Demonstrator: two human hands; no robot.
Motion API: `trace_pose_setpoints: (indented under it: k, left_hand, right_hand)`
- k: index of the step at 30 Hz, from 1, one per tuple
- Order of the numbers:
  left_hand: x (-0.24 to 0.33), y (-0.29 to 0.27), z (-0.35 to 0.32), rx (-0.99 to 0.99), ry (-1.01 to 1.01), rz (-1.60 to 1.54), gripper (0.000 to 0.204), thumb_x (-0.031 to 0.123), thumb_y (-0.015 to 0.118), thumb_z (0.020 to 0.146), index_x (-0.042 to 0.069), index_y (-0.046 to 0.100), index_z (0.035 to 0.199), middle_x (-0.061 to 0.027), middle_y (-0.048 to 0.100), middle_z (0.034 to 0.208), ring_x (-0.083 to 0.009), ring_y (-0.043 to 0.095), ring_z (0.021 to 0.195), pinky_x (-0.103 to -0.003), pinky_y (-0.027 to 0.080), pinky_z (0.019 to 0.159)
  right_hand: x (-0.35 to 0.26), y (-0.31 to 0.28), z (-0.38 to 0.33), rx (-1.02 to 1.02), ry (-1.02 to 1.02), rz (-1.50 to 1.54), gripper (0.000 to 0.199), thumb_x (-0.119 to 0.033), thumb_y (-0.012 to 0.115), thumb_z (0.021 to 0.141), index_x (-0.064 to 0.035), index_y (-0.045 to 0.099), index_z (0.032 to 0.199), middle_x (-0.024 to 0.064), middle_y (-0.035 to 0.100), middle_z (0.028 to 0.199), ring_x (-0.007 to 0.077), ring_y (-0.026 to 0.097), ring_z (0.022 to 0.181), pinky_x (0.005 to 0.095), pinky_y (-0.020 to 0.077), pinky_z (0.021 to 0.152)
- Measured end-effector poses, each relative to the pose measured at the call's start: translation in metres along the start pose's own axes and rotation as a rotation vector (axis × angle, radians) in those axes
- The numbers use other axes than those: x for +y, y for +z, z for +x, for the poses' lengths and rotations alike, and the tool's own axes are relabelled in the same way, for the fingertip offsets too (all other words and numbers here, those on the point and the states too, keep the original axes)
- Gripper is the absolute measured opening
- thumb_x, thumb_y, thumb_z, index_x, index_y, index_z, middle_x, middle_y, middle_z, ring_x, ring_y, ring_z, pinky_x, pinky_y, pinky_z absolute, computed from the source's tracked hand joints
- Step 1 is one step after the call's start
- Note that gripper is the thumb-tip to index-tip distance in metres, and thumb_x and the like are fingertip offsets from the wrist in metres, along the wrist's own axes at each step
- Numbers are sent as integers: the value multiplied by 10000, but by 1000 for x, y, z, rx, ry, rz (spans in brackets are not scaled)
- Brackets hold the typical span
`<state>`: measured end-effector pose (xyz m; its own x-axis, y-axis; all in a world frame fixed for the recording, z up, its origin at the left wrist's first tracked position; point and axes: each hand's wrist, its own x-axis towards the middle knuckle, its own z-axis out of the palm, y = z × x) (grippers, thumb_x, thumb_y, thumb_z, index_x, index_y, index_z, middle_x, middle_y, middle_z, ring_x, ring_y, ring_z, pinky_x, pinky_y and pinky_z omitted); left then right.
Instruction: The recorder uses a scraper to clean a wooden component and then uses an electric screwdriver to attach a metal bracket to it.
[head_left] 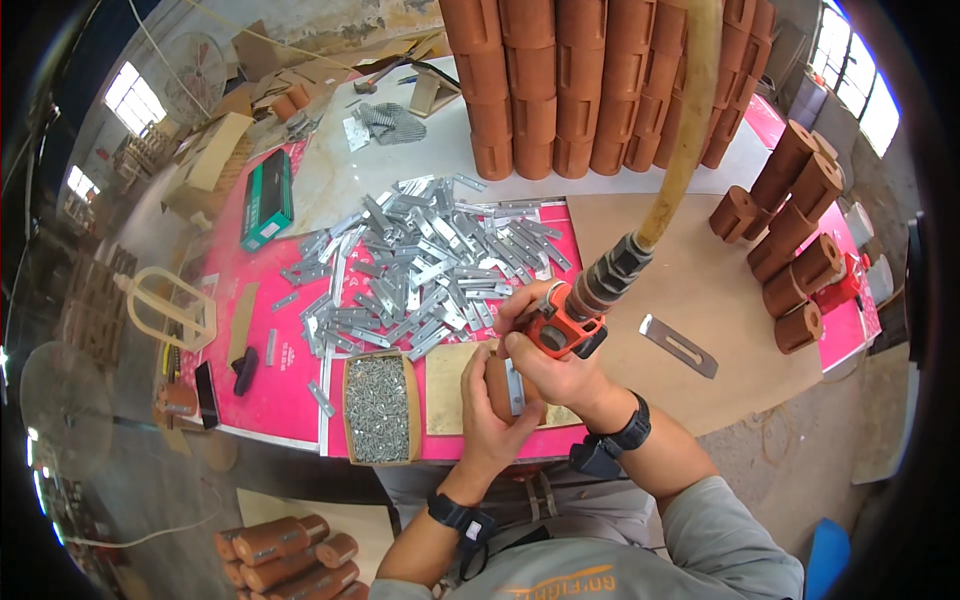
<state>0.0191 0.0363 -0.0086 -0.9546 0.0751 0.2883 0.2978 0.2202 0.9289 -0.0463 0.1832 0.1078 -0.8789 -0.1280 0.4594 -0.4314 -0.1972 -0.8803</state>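
My left hand (484, 420) is closed around a short reddish-brown cylinder (497, 385) above the near edge of the table. A shiny metal strip (514, 388) lies along the cylinder's side, between my two hands. My right hand (560, 378) grips an orange-and-black power driver (560, 325) over the cylinder's far end. A thick yellowish hose (683, 150) runs up from the driver's dark metal fitting. The driver's tip is hidden by my hands. Just left of my left hand stands an open box of small screws (380, 410).
Metal strips (430, 260) lie heaped beyond my hands. Stacked brown cylinders (575, 95) rise at the back, with more cylinders (800, 255) on the right. A flat slotted metal plate (680, 345) rests on cardboard. A green box (267, 200) and a phone (206, 394) lie left.
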Motion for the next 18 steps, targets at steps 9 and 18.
trace_pose_setpoints:
  k: [9, 18]
  left_hand:
    - [7, 0, 3, 1, 19, 70, 1030, 194, 888, 830, -61, 293, 1631, -269, 427, 1573, -439, 453, 1469, -521, 379, 1233]
    - [9, -11, 4, -99, 118, 134, 1236, 136, 961, 732, -40, 181, 1673, -290, 354, 1604, -476, 408, 1495, -535, 381, 1239]
  right_hand:
    - [-5, 6, 0, 30, 13, 17, 321, 92, 639, 896, 9, 584, 1202, 133, 678, 1063, 178, 702, 931, 356, 649, 778]
    - [-1, 5, 0, -3, -15, -27, 330, 88, 634, 900, -1, 572, 1211, 127, 671, 1064, 179, 704, 924, 358, 643, 773]
